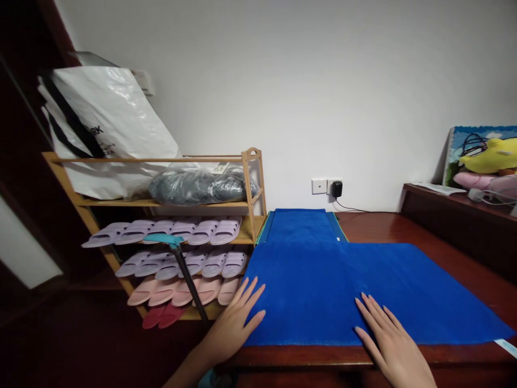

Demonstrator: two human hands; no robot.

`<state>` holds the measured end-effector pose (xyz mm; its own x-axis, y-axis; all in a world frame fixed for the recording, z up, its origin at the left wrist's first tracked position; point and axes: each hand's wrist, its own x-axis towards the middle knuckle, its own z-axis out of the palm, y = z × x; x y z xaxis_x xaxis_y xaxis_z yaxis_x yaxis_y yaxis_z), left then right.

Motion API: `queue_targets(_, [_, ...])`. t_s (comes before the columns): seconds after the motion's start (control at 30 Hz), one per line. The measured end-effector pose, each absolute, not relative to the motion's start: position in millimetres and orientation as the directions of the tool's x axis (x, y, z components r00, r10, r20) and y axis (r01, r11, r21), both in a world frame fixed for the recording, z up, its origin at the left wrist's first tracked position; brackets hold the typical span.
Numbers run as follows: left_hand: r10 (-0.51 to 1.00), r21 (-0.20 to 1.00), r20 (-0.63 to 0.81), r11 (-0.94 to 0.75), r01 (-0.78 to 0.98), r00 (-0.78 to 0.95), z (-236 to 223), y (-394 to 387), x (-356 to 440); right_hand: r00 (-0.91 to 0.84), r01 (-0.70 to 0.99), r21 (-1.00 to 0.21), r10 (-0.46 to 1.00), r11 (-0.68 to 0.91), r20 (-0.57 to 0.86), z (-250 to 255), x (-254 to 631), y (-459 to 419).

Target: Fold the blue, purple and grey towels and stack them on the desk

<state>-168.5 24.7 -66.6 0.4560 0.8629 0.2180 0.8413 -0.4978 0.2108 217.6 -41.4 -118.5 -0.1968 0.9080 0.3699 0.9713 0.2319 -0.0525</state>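
Item: one blue cloth point(315, 291), spread flat on the reddish-brown tabletop point(371, 226). Long axis: left to right, alongside the tabletop's front edge. White label point(504, 346) at the near right corner.

Left hand point(233, 322): at the cloth's left edge; fingers extended, spread, gripping nothing; fingertips and thumb tip over the margin, the cloth reaching rightward from them.

Right hand point(393, 347): over the near edge, right of the cloth's middle; fingers straight, slightly parted, holding nothing; cloth lying ahead of the fingertips and to both sides. Pressure of either hand: cannot be told.

Key relation: left edge beside the left hand; right end well apart from both hands, the right hand being the nearer.

Adjacent: a blue pile point(299, 225) with green edging, directly behind the cloth, against the wall; wooden rack point(258, 194) with slippers point(226, 230), left; black adapter point(336, 188) in a wall socket, beyond.
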Motion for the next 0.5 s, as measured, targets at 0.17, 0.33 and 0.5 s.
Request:
queue_targets(0.17, [0.858, 0.204, 0.232, -0.504, 0.840, 0.458, -66.2, 24.2, -168.6, -0.198, 0.972, -0.046, 0.909, 0.231, 0.367, -117.7, 217.6, -41.2])
queue_targets(0.33, [0.870, 0.212, 0.202, -0.487, 0.847, 0.450, -65.3, 24.1, -167.9, -0.213, 0.973, -0.001, 0.895, 0.232, 0.393, -118.6, 216.9, -40.8])
queue_targets(0.5, [0.857, 0.204, 0.236, -0.505, 0.839, 0.458, -70.0, 25.1, -169.4, -0.269, 0.963, 0.113, 0.820, 0.246, 0.505, -112.4, 215.3, -42.9])
